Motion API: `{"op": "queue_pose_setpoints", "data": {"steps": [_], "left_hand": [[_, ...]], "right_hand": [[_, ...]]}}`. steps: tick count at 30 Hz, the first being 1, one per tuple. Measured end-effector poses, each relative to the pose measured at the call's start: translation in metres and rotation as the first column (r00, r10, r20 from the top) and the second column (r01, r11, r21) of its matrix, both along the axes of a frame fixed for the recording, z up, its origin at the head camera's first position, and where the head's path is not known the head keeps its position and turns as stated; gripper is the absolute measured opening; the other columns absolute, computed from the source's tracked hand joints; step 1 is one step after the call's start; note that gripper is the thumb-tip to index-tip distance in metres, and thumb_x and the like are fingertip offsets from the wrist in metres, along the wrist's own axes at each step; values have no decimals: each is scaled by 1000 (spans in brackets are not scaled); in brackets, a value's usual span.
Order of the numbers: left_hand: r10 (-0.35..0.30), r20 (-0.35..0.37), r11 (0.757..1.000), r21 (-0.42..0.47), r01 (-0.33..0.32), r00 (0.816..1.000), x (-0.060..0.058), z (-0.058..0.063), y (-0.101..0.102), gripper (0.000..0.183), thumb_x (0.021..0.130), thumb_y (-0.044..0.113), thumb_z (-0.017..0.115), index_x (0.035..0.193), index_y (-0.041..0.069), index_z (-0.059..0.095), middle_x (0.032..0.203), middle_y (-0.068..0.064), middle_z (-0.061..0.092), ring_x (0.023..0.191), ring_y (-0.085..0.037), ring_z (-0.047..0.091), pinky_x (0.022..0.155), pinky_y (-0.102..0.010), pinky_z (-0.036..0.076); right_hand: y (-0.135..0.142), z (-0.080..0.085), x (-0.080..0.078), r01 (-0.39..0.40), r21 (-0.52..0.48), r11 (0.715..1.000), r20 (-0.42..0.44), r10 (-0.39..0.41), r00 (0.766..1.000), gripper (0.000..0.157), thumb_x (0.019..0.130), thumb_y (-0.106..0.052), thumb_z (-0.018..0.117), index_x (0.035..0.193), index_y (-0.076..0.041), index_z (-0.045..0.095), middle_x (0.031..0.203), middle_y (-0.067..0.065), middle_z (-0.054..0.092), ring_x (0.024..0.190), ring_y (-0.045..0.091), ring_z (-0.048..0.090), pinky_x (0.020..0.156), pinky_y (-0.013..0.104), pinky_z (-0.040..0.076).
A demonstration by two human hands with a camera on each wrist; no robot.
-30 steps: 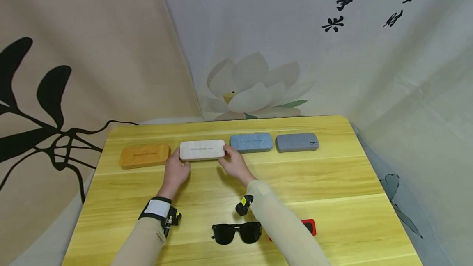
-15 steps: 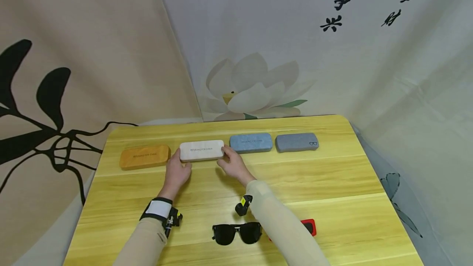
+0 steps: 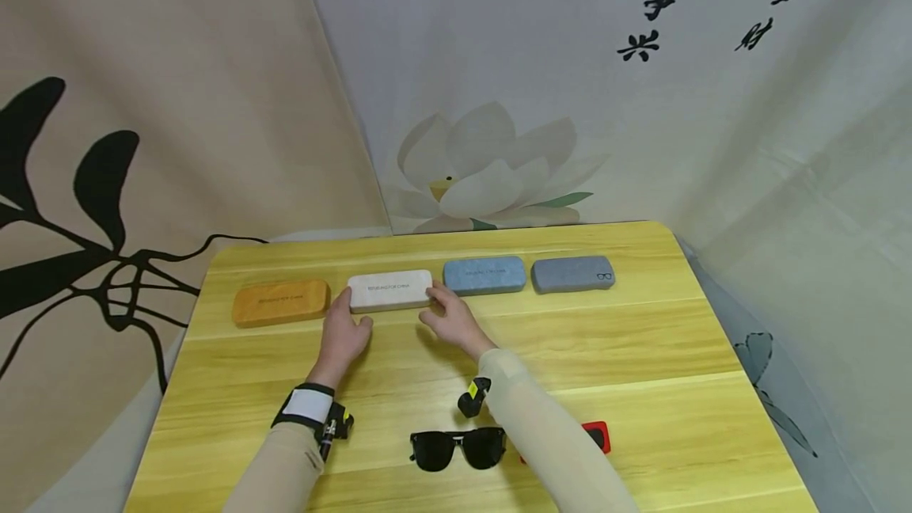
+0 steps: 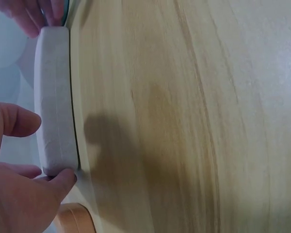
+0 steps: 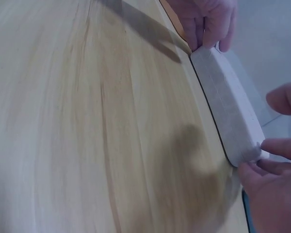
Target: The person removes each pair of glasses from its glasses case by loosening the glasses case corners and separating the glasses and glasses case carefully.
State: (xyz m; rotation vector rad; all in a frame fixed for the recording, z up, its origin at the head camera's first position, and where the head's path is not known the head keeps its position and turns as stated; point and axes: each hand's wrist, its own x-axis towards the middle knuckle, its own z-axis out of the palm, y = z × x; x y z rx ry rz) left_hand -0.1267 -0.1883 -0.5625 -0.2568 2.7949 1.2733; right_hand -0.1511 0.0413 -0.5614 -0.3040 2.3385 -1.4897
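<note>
A white glasses case (image 3: pixel 389 290) with small print on its lid lies closed on the wooden table. At its left end my left hand (image 3: pixel 343 336) touches it with the fingertips; in the left wrist view the thumb (image 4: pixel 22 121) stands apart from the case. My right hand (image 3: pixel 453 321) touches the opposite end with its fingertips, and the right wrist view has that thumb (image 5: pixel 283 98) raised off the case. Left of the white case sits an orange glasses case (image 3: pixel 281 303). A blue glasses case (image 3: pixel 484 275) lies just right of it, then a grey one (image 3: pixel 573 275).
Black sunglasses (image 3: pixel 457 450) lie near the front of the wooden table (image 3: pixel 677 418). A red-edged dark object (image 3: pixel 597 435) is partly hidden under the right forearm. Printed curtains (image 3: pixel 499 62) hang behind the table.
The hands stay at the two ends of the white case. My left hand has shifted very slightly right and toward me, its thumb a little farther from the case.
</note>
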Motion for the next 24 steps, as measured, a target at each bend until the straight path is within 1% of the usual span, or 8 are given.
{"op": "queue_pose_setpoints", "data": {"steps": [6,9,11,14,19,24], "left_hand": [[-7,-4,1000,-9,7,1000,3,4,5,75,91,2,55,155,-17,22,161,-39,22,150,-52,22,123,-59,22],[-13,-7,1000,-13,13,1000,4,7,7,75,91,3,56,156,-16,22,163,-37,17,151,-52,18,123,-60,21],[-17,-5,1000,-15,17,1000,5,8,8,76,92,3,56,157,-14,22,164,-36,15,152,-51,16,123,-61,20],[-17,-2,1000,-16,17,1000,7,9,10,76,92,4,56,158,-13,22,166,-34,13,153,-50,15,123,-60,21],[-4,-11,1000,-26,4,1000,10,10,15,76,92,2,58,158,-11,23,167,-31,11,153,-49,14,122,-60,25],[0,-41,1000,-12,0,999,12,12,20,75,92,2,58,158,-10,26,169,-26,10,155,-45,11,122,-59,26]], "right_hand": [[9,4,3,-15,-14,1000,-3,15,1000,56,100,-17,60,150,5,48,164,23,33,142,41,47,116,47,41],[16,5,6,-18,-18,1000,-23,18,1000,54,100,-16,60,148,7,50,157,25,42,137,42,52,114,49,44],[21,4,7,-28,4,1000,-45,28,999,52,100,-16,59,147,7,51,152,25,50,133,41,55,111,49,46],[30,2,9,-34,16,999,-45,34,998,52,101,-18,59,147,5,52,145,23,58,130,39,58,109,50,48],[47,0,13,-22,1,1000,-11,22,1000,51,102,-16,60,148,3,51,143,22,60,130,39,58,111,54,45],[63,1,17,21,6,1000,-28,-21,999,49,100,-13,63,145,4,55,141,22,62,127,39,61,109,53,47]]}}
